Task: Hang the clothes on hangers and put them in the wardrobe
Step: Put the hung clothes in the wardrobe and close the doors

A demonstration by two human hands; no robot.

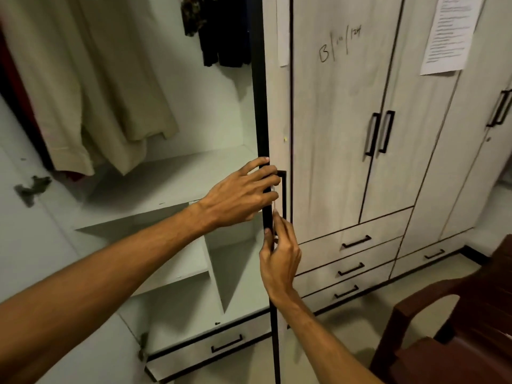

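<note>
Both hands are on the black front edge of the open wardrobe door [268,206], a tall pale wood-grain panel seen edge-on, its long axis upright. The left hand [238,195] wraps its fingers [270,180] around that edge beside the slim black bar handle [283,195]; the right hand [279,253], just below, pinches the same edge between thumb and fingers, so both are closed on the door. Inside the wardrobe [171,173] (matte white board with a flat shelf and an upright divider) a beige garment [91,87] of soft, creased cloth hangs lengthwise downward at the left, and dark clothes [221,31] hang at the upper middle. A brown plastic chair [454,328] stands at the lower right.
</note>
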